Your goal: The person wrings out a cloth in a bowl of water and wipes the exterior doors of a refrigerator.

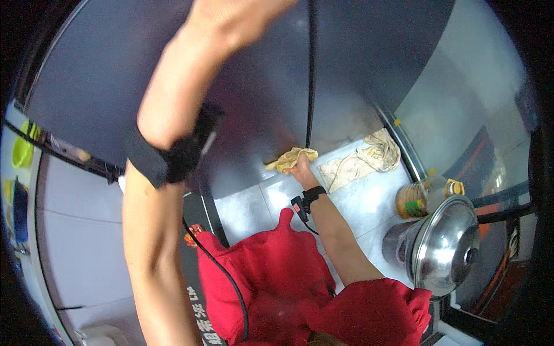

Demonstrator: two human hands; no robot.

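Observation:
My right hand [303,169] grips a crumpled yellow cloth [291,161] low down, at the foot of a tall dark grey glossy panel [268,99]. A dark vertical seam [310,78] divides the panel and ends just above that cloth. My left arm is stretched upward across the panel, with a black strap around the forearm. Only the wrist and back of my left hand [236,19] show at the top edge; its fingers are cut off. To the right of my right hand, a stained pale rag [363,162] lies on the tiled floor [268,203].
A large pot with a shiny metal lid [446,246] stands at the right. Behind it is a clear plastic jug [411,200] with a yellow cap. A dark mat [197,212] bearing writing lies on the left. Green basins [22,149] sit at the far left. Black cables [225,272] hang over my red clothing.

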